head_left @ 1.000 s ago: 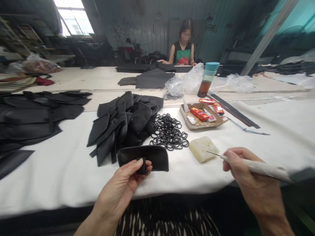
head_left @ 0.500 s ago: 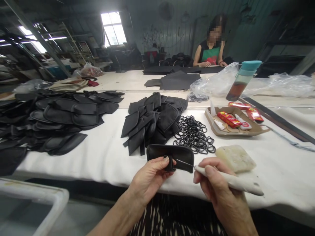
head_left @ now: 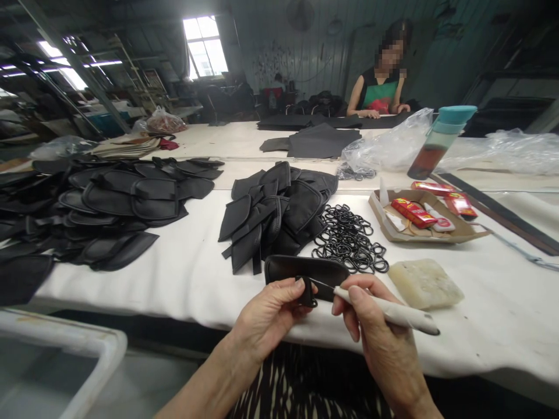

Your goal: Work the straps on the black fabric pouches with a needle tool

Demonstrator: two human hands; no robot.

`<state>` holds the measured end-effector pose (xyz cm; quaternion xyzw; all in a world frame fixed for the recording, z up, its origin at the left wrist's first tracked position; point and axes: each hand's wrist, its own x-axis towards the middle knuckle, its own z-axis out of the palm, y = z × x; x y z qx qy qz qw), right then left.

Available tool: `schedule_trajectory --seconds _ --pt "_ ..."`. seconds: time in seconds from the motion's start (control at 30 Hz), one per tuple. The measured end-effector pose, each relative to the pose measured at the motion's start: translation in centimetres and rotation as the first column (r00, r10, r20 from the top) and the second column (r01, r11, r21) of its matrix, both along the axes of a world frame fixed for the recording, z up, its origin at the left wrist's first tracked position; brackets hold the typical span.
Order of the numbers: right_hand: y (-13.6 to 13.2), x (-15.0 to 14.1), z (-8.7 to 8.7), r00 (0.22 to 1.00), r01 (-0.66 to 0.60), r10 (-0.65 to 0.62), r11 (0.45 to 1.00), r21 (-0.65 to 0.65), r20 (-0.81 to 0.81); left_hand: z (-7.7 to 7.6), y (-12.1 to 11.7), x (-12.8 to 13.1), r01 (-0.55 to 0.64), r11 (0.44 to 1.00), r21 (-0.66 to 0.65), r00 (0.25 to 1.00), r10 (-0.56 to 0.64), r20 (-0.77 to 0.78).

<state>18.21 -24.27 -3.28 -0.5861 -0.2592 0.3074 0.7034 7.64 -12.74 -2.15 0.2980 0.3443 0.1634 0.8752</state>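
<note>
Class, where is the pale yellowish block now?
In the head view, the pale yellowish block lies right of centre on the white tabletop, beside the right hand and below the cardboard tray.

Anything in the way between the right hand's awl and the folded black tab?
Nothing visible: the awl in the right hand points toward the folded black tab pinched in the left hand. Whether its tip touches is unclear.

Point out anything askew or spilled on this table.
No spill shows. The teal-lidded bottle appears to lean right, beyond the cardboard tray, though lens distortion may explain it.
</note>
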Motion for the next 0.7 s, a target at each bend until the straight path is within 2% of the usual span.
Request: schedule_trajectory --seconds 0.2,0.3,0.4,0.53,0.63,0.7 --pt "0.1 -0.3 -0.2 0.998 -0.024 0.027 0.999 -0.048 0.053 -0.1 0.0 -0.1 0.004 1.0 -0.006 1.0 -0.004 0.031" --pt "-0.1 0.0 -0.1 0.985 -0.067 0.076 0.996 -0.06 0.156 -0.2 0.0 0.0 -0.029 0.999 -0.026 0.999 0.029 0.03" --pt "-0.4 0.5 0.1 0.932 -0.12 0.137 0.99 -0.071 0.335 -0.3 -0.3 0.2 -0.082 0.996 -0.03 0.997 0.082 0.011" --pt "-1.1 1.1 0.5 0.812 -0.249 0.224 0.968 -0.027 0.539 -0.3 -0.6 0.6 -0.147 0.989 0.021 0.989 0.147 0.002" --pt "-1.8 1.5 1.0 0.778 -0.253 0.188 0.967 0.025 0.599 -0.2 -0.7 0.7 -0.187 0.982 0.026 0.982 0.188 -0.023" --pt "-2.3 1.5 1.5 0.8 -0.207 0.12 0.975 0.082 0.588 -0.2 -0.8 0.7 -0.196 0.98 0.025 0.98 0.197 -0.039"
